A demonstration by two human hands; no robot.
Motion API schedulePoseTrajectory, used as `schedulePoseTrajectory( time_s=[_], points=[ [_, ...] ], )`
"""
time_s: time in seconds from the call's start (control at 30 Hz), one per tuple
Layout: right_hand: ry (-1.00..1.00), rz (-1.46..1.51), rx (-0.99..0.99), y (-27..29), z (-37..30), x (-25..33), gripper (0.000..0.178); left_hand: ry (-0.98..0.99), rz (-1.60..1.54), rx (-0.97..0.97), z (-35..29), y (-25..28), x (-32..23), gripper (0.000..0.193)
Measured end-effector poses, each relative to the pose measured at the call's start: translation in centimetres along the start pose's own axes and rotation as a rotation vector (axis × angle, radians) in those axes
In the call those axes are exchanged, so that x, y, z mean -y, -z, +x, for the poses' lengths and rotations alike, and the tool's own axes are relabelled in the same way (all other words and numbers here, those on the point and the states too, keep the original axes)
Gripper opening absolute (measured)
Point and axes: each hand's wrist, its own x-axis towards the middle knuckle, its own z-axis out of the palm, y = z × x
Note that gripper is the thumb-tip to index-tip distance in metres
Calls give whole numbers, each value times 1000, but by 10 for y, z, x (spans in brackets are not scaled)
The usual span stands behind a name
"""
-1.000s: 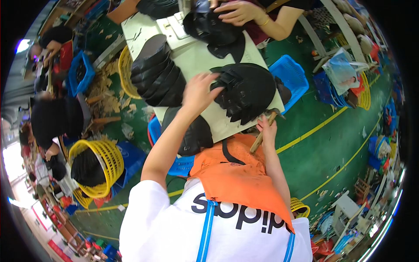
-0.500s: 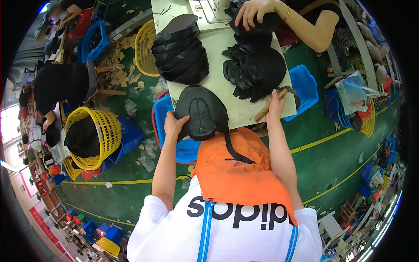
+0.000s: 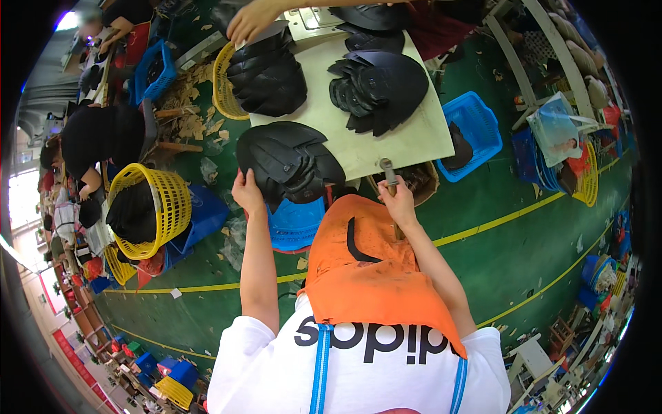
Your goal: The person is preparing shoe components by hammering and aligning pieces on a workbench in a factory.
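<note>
My left hand point(image 3: 249, 192) is closed on the near left edge of several overlapping black shoe-upper-like pieces point(image 3: 286, 162). They overhang the near left corner of the pale table point(image 3: 338, 131). My right hand point(image 3: 400, 201) grips the wooden handle of a hammer point(image 3: 389, 172) beside the near table edge, its metal head pointing away from me. On the table lie a fanned stack of black pieces point(image 3: 265, 79) at the left and another pile point(image 3: 383, 86) at the right.
A co-worker's hand point(image 3: 252, 24) reaches over the left stack. A blue basket point(image 3: 476, 138) holding a black piece stands right of the table. Another blue basket point(image 3: 296, 224) is under my left-hand pieces. A yellow basket point(image 3: 176, 210) stands farther left.
My right hand has come down and left, and the hammer has turned so its metal head shows. The pieces at my left hand now look fanned. The co-worker's hand went from right pile to left.
</note>
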Motion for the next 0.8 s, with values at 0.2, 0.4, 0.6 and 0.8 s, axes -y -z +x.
schedulePoseTrajectory(
  time_s=[0.2,0.4,0.6,0.8],
  points=[
    [80,-185,-61,9,-17,-16,19,2,-362,108,-20,12,-73,14],
    [-23,-85,-115,30,-41,-14,26,-108,317,-3,-19,18,-36,21],
    [-50,-43,-230,44,-55,-6,21,149,-704,313,-57,25,-123,30],
    [180,-371,-291,43,-44,17,32,105,-295,302,-81,-69,-73,50]
  ],
)
